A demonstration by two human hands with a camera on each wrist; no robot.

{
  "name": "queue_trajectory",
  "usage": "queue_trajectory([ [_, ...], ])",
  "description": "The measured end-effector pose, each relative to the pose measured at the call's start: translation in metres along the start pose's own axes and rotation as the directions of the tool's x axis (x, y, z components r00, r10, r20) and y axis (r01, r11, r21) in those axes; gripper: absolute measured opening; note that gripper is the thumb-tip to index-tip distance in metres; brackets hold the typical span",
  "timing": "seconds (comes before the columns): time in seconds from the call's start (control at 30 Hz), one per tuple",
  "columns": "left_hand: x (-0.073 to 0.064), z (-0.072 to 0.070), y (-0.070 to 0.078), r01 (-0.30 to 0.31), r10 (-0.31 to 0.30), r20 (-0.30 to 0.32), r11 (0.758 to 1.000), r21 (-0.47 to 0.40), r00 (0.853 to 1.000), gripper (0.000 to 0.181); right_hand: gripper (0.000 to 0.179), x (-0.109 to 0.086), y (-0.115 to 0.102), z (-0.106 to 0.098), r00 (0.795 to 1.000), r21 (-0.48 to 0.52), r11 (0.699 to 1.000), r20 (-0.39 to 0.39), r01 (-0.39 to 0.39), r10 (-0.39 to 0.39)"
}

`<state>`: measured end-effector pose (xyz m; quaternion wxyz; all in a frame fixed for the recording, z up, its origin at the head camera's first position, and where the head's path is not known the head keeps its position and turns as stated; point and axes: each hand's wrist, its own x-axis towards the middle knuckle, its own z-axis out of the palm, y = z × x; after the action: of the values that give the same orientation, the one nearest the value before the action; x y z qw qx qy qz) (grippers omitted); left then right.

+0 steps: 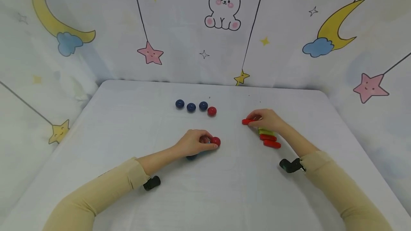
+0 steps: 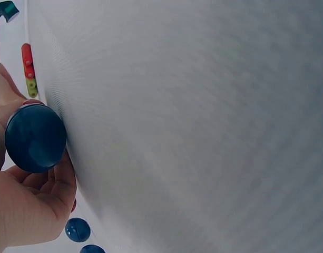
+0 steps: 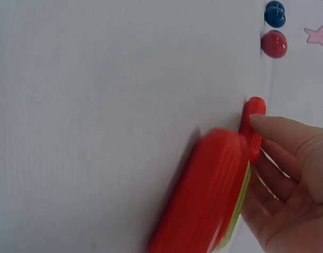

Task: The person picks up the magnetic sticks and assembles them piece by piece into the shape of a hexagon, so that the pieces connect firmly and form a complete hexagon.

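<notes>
My left hand pinches a glossy red ball between thumb and fingers, close over the white table. A dark blue ball sits partly hidden under that wrist; in the left wrist view a blue ball looms large and covers most of the red one. With thumb and fingertips, my right hand holds a short ribbed red stick, also seen as a red stick in the right wrist view. Below this hand lie yellow-green sticks and a red stick, side by side.
Toward the back of the white table stand several dark blue balls, one a blue ball, with a red ball at their right end. A patterned cloth hangs behind. Black wrist devices, like this black device, sit at both cuffs.
</notes>
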<state>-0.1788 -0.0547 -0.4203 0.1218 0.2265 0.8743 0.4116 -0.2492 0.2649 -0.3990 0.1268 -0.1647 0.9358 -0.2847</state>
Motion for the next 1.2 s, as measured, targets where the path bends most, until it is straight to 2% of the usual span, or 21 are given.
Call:
queue_trajectory([
  [0.17,0.000,0.000,0.000,-0.004,0.004,-0.001,1.000,0.009,1.000,0.028,0.024,0.001,-0.019,0.019,0.994,0.013,0.995,0.037,0.101,-0.102],
  [0.3,0.001,0.000,0.000,0.005,-0.005,-0.004,1.000,0.016,1.000,0.028,0.026,-0.003,-0.035,0.032,0.981,0.036,0.983,0.062,0.182,-0.184],
  [0.5,0.001,0.000,-0.001,0.004,-0.004,-0.006,1.000,0.017,1.000,0.028,0.025,-0.006,-0.052,0.043,0.960,0.059,0.964,0.097,0.259,-0.263],
  [0.7,0.001,0.001,-0.002,-0.007,0.007,-0.006,1.000,0.007,1.000,0.028,0.024,-0.004,-0.058,0.049,0.938,0.083,0.945,0.127,0.315,-0.324],
  [0.97,0.000,0.000,-0.002,-0.017,0.017,-0.015,1.000,0.019,1.000,0.028,0.023,-0.003,-0.062,0.051,0.929,0.091,0.941,0.153,0.326,-0.337],
  [1.2,0.000,-0.002,0.002,-0.057,0.059,-0.031,0.997,0.058,0.998,0.031,0.025,0.001,-0.068,0.057,0.907,0.146,0.921,0.176,0.360,-0.383],
])
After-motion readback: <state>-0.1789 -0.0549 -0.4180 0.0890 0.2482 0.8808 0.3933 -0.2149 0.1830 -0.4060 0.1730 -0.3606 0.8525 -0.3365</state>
